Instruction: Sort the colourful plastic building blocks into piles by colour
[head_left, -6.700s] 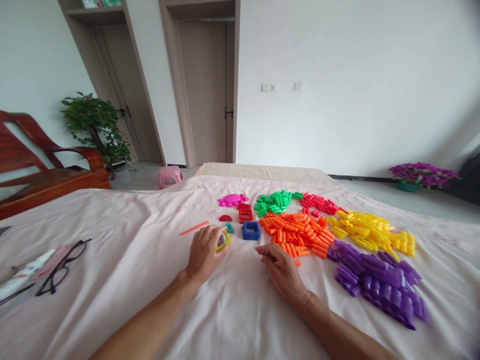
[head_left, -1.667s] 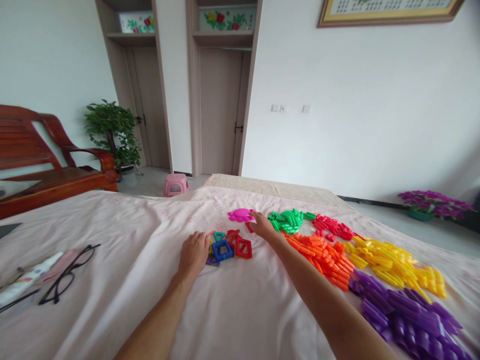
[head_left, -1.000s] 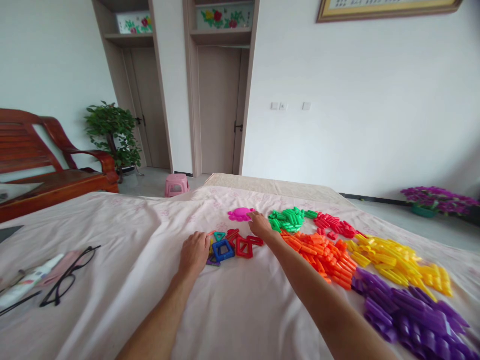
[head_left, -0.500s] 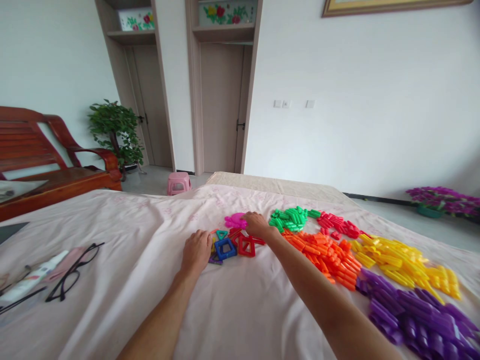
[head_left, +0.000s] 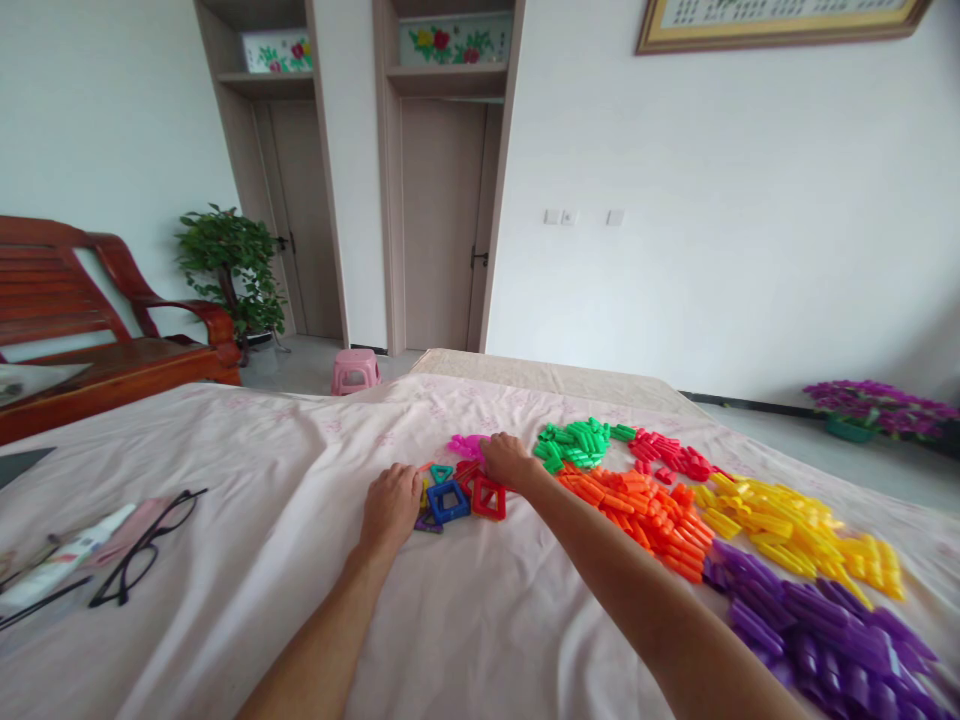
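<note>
My left hand [head_left: 393, 503] rests at the left edge of a small heap of frame-shaped pieces, its fingers curled and their tips hard to make out. In the heap lie a blue square [head_left: 448, 501], a red square [head_left: 489, 498] and a teal triangle [head_left: 442, 474]. My right hand [head_left: 507, 460] is at the heap's far right side, fingers bent down beside the magenta pieces [head_left: 466, 445]; what its fingertips touch is hidden. To the right are piles of green [head_left: 576, 444], orange [head_left: 637, 510], red [head_left: 671, 456], yellow [head_left: 787, 520] and purple [head_left: 832, 630] pieces.
A pale sheet [head_left: 262, 560] covers the surface. Black glasses [head_left: 142, 560] and a white tube [head_left: 71, 560] lie at the left. Beyond stand a wooden bench [head_left: 112, 340], a pink stool [head_left: 355, 371] and a potted plant [head_left: 232, 270].
My right hand has shifted slightly left and down, now covering more of the magenta pieces. My left hand stays almost where it was. The camera view has tilted slightly up.
</note>
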